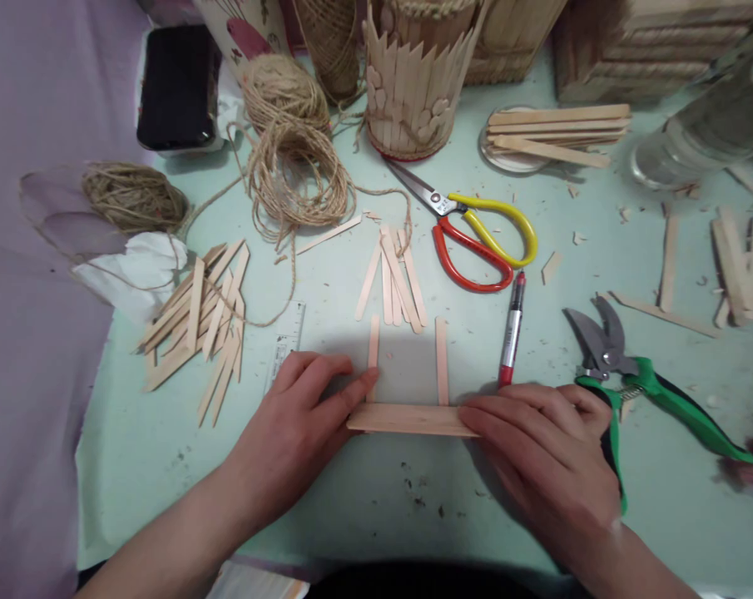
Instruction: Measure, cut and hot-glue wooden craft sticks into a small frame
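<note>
Between my hands lies a short row of craft sticks (413, 419), set crosswise over the near ends of two thinner sticks. The left thin stick (374, 341) and the right thin stick (442, 359) point away from me, roughly parallel. My left hand (307, 420) grips the row's left end, its index fingertip by the left thin stick. At the other end, my right hand (538, 437) holds the row with its fingers over the edge; its thumb is hidden. Just beyond lies a loose fan of thin sticks (394, 279).
Scissors (476, 233), a red pen (512, 329) and green-handled pruning shears (610, 358) lie around my right hand. At left are a pile of cut sticks (195, 320), a ruler (287, 341) and twine (298, 179). A stick-covered pot (410, 100) and a glass (694, 133) stand behind.
</note>
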A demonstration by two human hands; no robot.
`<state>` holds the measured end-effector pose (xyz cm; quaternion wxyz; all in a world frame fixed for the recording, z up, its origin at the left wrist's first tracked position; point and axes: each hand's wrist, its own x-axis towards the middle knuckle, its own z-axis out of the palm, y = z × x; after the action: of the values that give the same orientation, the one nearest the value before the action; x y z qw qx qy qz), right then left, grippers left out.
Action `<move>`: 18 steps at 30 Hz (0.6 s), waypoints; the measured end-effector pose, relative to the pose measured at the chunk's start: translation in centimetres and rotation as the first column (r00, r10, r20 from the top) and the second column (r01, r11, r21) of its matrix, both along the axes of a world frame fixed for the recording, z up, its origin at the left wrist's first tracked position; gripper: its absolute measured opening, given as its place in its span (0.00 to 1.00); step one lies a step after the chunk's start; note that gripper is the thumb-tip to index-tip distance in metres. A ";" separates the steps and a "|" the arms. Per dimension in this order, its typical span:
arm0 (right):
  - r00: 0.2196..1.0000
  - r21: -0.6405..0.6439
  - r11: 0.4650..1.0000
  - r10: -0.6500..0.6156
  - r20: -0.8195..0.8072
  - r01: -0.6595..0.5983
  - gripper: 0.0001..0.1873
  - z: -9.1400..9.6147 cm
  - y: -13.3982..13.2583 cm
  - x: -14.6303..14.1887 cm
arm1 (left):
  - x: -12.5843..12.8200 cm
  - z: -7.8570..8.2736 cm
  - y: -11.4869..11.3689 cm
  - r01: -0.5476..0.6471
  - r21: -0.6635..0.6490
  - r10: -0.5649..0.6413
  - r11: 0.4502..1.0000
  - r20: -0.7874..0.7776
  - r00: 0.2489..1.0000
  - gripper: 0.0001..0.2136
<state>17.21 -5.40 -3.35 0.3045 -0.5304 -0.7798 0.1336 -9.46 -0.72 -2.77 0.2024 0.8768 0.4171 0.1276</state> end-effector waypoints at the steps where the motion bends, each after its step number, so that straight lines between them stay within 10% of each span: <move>1: 1.000 -0.003 1.000 0.001 0.000 -0.001 0.08 0.0 0.0 0.0 | 0.0 0.0 0.0 0.001 0.000 -0.001 1.000 -0.004 1.000 0.19; 18: 1.000 -0.003 1.000 -0.008 -0.009 0.008 0.07 0.1 -0.2 -0.1 | 0.1 0.1 0.1 0.030 0.025 -0.030 0.999 -0.022 0.999 0.16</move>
<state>17.14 -5.55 -3.21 0.3077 -0.5335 -0.7760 0.1357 -9.36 -0.60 -2.65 0.1887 0.8868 0.4044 0.1205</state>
